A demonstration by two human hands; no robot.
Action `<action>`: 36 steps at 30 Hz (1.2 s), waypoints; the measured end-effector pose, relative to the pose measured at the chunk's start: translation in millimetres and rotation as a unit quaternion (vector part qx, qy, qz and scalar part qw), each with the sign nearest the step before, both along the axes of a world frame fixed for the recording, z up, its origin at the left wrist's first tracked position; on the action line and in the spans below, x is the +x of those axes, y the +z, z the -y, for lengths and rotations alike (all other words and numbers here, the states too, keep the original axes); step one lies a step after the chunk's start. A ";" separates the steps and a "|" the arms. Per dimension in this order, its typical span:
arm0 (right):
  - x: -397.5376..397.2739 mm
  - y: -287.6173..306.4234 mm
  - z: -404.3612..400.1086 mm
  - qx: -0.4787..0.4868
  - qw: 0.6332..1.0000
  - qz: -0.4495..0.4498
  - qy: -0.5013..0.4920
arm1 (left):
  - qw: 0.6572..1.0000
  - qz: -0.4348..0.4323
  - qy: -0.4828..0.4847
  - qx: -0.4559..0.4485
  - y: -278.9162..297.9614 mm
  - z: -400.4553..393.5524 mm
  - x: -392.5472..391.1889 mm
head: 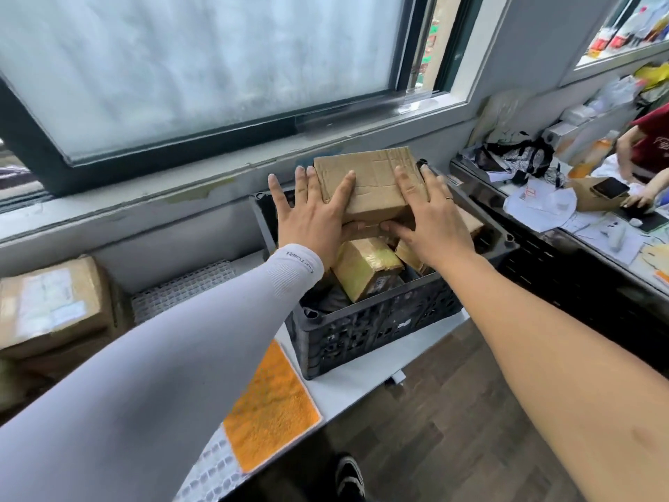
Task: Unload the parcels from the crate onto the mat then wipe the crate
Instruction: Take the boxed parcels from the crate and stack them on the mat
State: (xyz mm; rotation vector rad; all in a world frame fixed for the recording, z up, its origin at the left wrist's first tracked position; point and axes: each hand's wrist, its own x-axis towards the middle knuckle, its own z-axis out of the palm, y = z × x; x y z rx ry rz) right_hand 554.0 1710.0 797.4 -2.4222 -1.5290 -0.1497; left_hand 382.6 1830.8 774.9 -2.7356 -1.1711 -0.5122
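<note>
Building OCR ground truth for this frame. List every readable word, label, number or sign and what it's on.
Nothing reads cleanly.
Left arm sleeve: short printed brand word at the cuff, upside down, too blurred to read.
Parcel by the wall: white shipping labels, blurred.
Taped parcel in the crate: small label, illegible.
Papers on the side desk: red mark, unreadable.
Cardboard box under both hands: no print visible.

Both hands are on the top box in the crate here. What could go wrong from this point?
The left hand and right hand lie mostly flat on the cardboard box, thumbs under its near edge; it could slip and fall back into the crate. Parcels below lie tilted and may shift. The mat looks partly taken by an earlier parcel.
</note>
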 end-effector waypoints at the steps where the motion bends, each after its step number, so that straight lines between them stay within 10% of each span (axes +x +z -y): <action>1: -13.2 -0.1 -7.6 0.000 1.000 0.003 0.011 | 1.000 -0.001 0.010 0.001 0.0 -5.0 -15.8; 21: -304.3 -91.4 -92.1 -0.070 0.924 0.076 0.368 | 0.960 -0.057 0.263 -0.083 -73.1 27.2 -354.9; 36: -359.9 -232.8 -28.4 -0.247 0.879 0.040 0.407 | 0.922 -0.109 0.311 -0.203 -212.6 119.4 -401.7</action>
